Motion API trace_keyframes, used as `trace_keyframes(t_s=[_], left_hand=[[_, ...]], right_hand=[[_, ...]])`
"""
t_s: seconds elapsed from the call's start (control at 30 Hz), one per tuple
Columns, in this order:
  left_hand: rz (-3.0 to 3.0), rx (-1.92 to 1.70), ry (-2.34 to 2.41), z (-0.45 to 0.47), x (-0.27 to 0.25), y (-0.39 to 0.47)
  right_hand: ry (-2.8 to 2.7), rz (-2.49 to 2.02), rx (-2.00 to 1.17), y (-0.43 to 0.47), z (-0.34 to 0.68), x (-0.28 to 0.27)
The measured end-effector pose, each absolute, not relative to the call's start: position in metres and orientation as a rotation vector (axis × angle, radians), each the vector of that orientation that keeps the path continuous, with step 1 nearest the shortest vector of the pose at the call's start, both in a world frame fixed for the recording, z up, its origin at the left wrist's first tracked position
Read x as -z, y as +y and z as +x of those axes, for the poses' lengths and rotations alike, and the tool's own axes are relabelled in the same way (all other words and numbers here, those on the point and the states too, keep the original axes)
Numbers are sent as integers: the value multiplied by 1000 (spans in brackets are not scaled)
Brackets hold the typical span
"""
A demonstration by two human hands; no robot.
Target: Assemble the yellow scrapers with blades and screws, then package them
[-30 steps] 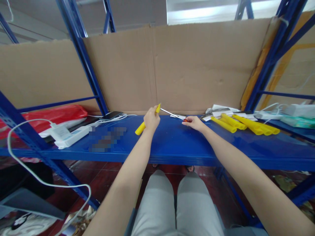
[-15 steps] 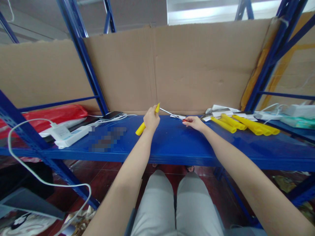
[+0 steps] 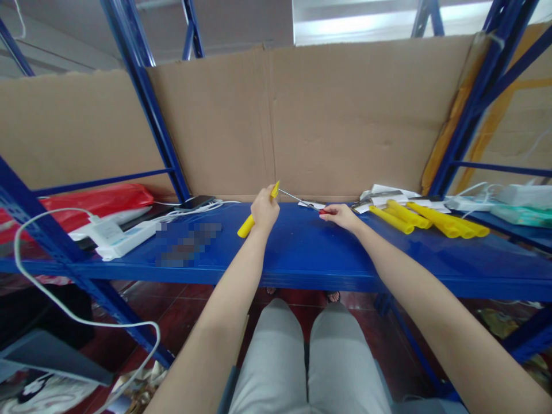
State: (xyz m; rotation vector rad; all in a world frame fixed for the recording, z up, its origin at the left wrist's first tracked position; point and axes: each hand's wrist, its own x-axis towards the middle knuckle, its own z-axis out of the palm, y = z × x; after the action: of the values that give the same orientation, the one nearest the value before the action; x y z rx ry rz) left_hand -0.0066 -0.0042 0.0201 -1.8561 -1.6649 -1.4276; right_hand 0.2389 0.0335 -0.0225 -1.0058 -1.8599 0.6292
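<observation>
My left hand (image 3: 265, 210) is wrapped round a yellow tube (image 3: 246, 226), which sticks out above and below the fist at a slant. From the right, my right hand (image 3: 341, 216) grips the red handle of a screwdriver (image 3: 295, 198). Its thin metal shaft points left and up, with the tip at the upper end of the yellow tube. Whether the tip goes into the tube or only touches it, I cannot tell. Both hands are over the blue shelf (image 3: 306, 247). Most of the tube's middle is hidden by my fingers.
Several yellow tubes (image 3: 435, 220) lie at the right beside white papers (image 3: 388, 195). A white power strip (image 3: 125, 241), cables and a dark phone (image 3: 196, 202) are at the left. Cardboard (image 3: 345, 121) stands along the back between blue posts.
The screwdriver's red handle and shaft have shifted very slightly with my right hand. My left hand and the yellow tube stay nearly in the same place.
</observation>
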Motion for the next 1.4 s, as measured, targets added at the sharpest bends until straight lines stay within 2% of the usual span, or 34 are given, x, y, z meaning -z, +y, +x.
trace_keyframes(t_s=[0.2,0.43,0.8,1.4], left_hand=[[-1857,1431,-1681,-7,-20,-5],[-1881,1407,-1681,-6,-20,-6],[-1852,1417,-1691,-8,-23,-8],[-1927,1280,-1764,-14,-22,0]], right_hand=[[-1839,-1026,-700,32,235,23],[-1759,-991,-568,36,236,24],[-1838,-1001,-673,30,230,22],[-1948,-1120,-582,29,236,19]])
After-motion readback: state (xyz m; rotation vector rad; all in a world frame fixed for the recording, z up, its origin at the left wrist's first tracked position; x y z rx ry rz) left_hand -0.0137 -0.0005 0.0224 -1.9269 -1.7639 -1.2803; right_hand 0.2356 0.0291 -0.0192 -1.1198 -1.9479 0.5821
